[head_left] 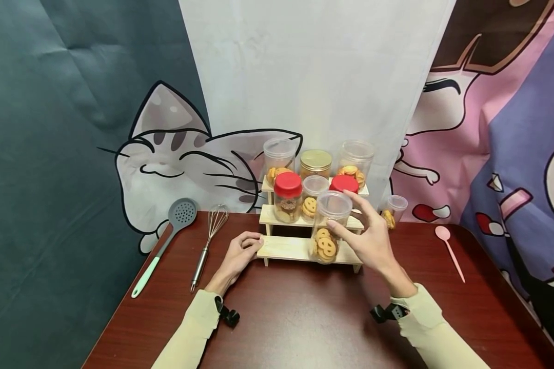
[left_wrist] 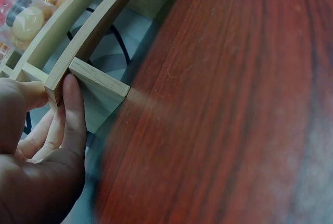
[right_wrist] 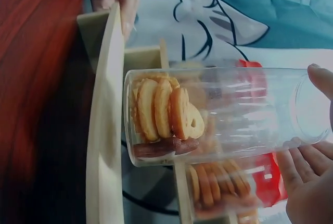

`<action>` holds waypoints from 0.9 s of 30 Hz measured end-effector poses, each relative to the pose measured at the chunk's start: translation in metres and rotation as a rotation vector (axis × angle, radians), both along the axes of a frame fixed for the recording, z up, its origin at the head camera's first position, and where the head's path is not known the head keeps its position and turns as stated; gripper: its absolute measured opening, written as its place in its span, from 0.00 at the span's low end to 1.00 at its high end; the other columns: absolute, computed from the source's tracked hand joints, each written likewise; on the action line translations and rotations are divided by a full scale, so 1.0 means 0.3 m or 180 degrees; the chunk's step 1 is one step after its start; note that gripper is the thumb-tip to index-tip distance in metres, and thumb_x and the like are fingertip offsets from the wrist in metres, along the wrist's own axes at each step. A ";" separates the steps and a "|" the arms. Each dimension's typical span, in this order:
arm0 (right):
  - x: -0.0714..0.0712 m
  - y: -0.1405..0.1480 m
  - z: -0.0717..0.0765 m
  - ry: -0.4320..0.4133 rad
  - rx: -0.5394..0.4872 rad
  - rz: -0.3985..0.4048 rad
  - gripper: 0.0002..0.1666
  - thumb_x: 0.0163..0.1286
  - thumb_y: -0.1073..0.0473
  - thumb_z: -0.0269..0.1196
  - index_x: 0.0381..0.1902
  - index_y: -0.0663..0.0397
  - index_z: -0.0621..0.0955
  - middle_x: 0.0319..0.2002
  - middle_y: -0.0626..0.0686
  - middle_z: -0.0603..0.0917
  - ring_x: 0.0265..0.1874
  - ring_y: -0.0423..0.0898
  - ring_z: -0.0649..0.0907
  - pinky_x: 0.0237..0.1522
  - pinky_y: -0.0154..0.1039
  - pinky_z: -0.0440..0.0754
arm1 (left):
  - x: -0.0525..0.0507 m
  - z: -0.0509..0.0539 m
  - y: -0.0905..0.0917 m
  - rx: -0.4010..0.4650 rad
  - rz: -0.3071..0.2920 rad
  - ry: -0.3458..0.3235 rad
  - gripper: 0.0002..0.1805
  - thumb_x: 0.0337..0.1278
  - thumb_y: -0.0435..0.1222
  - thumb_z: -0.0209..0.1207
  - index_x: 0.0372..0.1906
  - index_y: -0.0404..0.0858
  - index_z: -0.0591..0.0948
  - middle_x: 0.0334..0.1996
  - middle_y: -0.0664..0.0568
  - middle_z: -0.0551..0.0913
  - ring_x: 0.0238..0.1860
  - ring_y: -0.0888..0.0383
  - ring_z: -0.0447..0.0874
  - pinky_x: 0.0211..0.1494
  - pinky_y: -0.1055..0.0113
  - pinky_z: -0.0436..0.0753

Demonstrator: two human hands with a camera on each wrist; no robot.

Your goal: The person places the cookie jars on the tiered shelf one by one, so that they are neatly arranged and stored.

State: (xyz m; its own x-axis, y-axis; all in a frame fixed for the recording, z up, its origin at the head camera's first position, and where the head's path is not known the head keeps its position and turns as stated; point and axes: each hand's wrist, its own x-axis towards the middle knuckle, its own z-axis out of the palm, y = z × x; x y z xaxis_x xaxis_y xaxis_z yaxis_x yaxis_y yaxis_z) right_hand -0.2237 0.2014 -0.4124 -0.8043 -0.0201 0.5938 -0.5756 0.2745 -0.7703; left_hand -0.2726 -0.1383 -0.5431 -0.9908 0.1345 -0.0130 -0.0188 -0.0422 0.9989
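My right hand (head_left: 373,242) grips a tall clear jar (head_left: 327,225) near its top, thumb on one side and fingers on the other. Smiling-face biscuits (right_wrist: 164,109) lie in the jar's lower part. Its base is at the bottom step of a three-step wooden rack (head_left: 283,248); whether it touches the board I cannot tell. With thumb and fingers, my left hand (head_left: 241,255) pinches the left end of that bottom step, as the left wrist view confirms. On the middle step stand red-lidded jars (head_left: 288,197) and a clear-lidded jar (head_left: 310,202), partly hidden by the held jar.
Clear jars (head_left: 279,159) flank a gold-lidded jar (head_left: 316,163) on the top step. A small jar (head_left: 394,211) stands right of the rack. A slotted turner (head_left: 166,243) and whisk (head_left: 210,241) lie left; a pink spoon (head_left: 449,251) lies right. A printed cloth (head_left: 323,66) hangs behind.
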 end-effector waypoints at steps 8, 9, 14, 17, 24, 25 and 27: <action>-0.038 -0.081 -0.017 -0.0086 0.0058 0.0077 0.46 0.62 0.63 0.82 0.76 0.44 0.77 0.64 0.58 0.87 0.62 0.55 0.87 0.63 0.29 0.83 | 0.001 -0.002 0.001 0.0000 -0.0031 -0.0016 0.20 0.75 0.37 0.68 0.63 0.30 0.81 0.39 0.53 0.89 0.35 0.66 0.86 0.40 0.74 0.85; -0.041 -0.089 -0.017 -0.0103 0.0070 0.0083 0.46 0.62 0.62 0.82 0.76 0.43 0.77 0.63 0.58 0.87 0.62 0.58 0.87 0.63 0.30 0.84 | 0.001 -0.002 0.001 -0.0010 -0.0031 -0.0013 0.20 0.75 0.37 0.68 0.63 0.30 0.81 0.39 0.53 0.89 0.35 0.66 0.86 0.40 0.74 0.84; -0.047 -0.129 -0.020 -0.0119 0.0139 0.0059 0.47 0.61 0.58 0.84 0.76 0.41 0.76 0.64 0.58 0.87 0.64 0.58 0.86 0.64 0.38 0.85 | 0.002 0.002 0.000 -0.0046 -0.0022 0.0016 0.20 0.75 0.38 0.68 0.63 0.31 0.81 0.40 0.53 0.89 0.35 0.66 0.86 0.40 0.74 0.84; -0.048 -0.150 -0.028 -0.0059 0.0140 0.0017 0.47 0.60 0.57 0.84 0.76 0.42 0.77 0.65 0.58 0.86 0.63 0.58 0.87 0.64 0.35 0.85 | 0.003 0.003 0.001 -0.0045 -0.0015 0.0020 0.20 0.75 0.38 0.67 0.63 0.31 0.81 0.40 0.54 0.89 0.35 0.65 0.85 0.39 0.74 0.84; -0.058 -0.189 -0.051 0.0111 0.0122 -0.0136 0.48 0.58 0.56 0.86 0.74 0.47 0.78 0.61 0.62 0.87 0.58 0.61 0.89 0.61 0.29 0.85 | 0.002 -0.001 -0.006 -0.0073 0.0025 -0.0005 0.20 0.75 0.38 0.68 0.63 0.31 0.81 0.39 0.54 0.90 0.35 0.65 0.83 0.39 0.73 0.83; -0.058 -0.193 -0.055 0.0137 0.0136 -0.0173 0.48 0.57 0.56 0.86 0.74 0.47 0.78 0.61 0.62 0.87 0.57 0.61 0.89 0.61 0.29 0.85 | 0.002 -0.001 -0.006 -0.0079 0.0021 -0.0009 0.20 0.75 0.39 0.68 0.63 0.31 0.81 0.40 0.53 0.90 0.35 0.65 0.83 0.39 0.73 0.83; -0.056 -0.200 -0.061 0.0197 0.0147 -0.0246 0.48 0.57 0.55 0.86 0.74 0.48 0.78 0.62 0.60 0.87 0.57 0.61 0.89 0.61 0.30 0.86 | 0.003 0.000 -0.006 -0.0100 0.0011 -0.0014 0.20 0.76 0.39 0.67 0.63 0.32 0.81 0.41 0.53 0.90 0.35 0.65 0.83 0.39 0.73 0.83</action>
State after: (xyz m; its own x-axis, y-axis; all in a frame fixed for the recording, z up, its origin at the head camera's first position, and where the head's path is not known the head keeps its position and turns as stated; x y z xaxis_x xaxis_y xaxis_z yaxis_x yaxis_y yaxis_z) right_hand -0.2406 0.1416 -0.4309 -0.7664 0.0120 0.6422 -0.5973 0.3543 -0.7195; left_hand -0.2716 -0.1399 -0.5432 -0.9912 0.1305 -0.0215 -0.0231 -0.0109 0.9997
